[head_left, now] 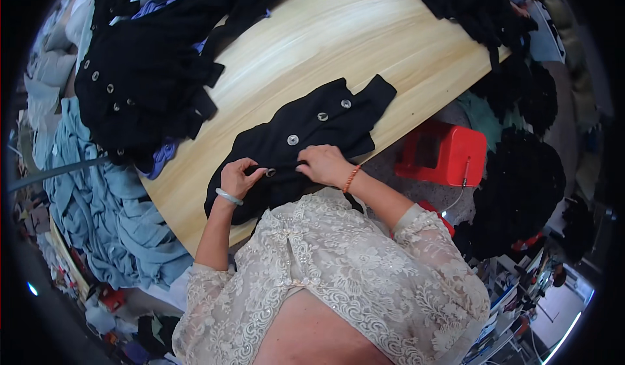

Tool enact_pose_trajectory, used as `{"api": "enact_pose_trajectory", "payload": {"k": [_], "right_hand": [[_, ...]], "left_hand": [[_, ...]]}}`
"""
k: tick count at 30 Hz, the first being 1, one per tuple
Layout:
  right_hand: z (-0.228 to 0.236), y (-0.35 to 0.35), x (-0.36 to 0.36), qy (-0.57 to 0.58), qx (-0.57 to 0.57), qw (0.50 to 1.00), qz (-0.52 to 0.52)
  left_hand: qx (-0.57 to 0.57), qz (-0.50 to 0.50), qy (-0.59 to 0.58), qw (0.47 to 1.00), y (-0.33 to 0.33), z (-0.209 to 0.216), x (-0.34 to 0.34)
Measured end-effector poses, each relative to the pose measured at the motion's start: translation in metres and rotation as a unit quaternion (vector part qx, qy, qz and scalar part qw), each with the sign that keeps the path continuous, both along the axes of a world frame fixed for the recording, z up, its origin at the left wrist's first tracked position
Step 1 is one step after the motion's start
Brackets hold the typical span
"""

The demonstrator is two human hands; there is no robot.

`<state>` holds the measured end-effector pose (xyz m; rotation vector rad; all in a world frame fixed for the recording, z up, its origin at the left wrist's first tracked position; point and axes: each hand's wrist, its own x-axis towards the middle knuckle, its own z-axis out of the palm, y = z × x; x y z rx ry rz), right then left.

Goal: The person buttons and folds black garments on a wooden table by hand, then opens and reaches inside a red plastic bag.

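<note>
A black knitted garment lies along the table's near edge, a row of large round buttons running across it. My left hand, with a pale bangle at the wrist, pinches its cloth beside the nearest button. To the right, my right hand wears an orange beaded bracelet and has bent fingers gripping the same garment. The fingertips of this hand are partly hidden against the dark cloth. Between and beyond the hands sits another button, facing up.
More black buttoned garments are heaped on the left of the wooden table, others at its far right. Blue-grey cloth hangs at the left. A red plastic stool and a black pile stand right.
</note>
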<state>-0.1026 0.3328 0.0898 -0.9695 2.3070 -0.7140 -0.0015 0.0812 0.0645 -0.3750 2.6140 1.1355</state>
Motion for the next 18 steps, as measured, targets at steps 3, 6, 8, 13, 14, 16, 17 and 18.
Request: {"api": "enact_pose_trajectory", "payload": {"k": [3,6,8,13,14,16,17,18], "right_hand": [[-0.004,0.017,-0.001,-0.007,-0.013,1.000,-0.017],[-0.001,0.016,0.003,0.038,0.012,0.999,-0.020],[0.004,0.008,0.002,0.053,-0.040,0.997,-0.036],[0.012,0.006,-0.004,0.115,0.035,0.992,-0.039],[0.009,0.010,-0.004,0.134,0.052,0.988,-0.049],[0.008,0.016,-0.003,0.132,0.040,0.989,-0.055],[0.009,0.017,-0.004,0.119,0.012,0.991,-0.056],[0.014,0.016,-0.005,0.105,-0.016,0.993,-0.060]], "left_hand": [[-0.126,-0.064,0.127,0.982,0.017,0.005,-0.005],[-0.078,-0.094,0.233,0.965,0.036,0.023,-0.032],[0.122,0.010,0.125,0.985,0.054,0.026,-0.049],[-0.015,-0.011,0.061,0.998,0.080,-0.033,-0.081],[0.015,-0.021,0.051,0.998,0.083,-0.031,-0.084],[0.080,-0.029,0.035,0.996,0.083,-0.020,-0.085],[0.117,-0.019,0.009,0.993,0.082,-0.016,-0.085],[0.155,-0.014,-0.016,0.988,0.082,-0.011,-0.086]]}}
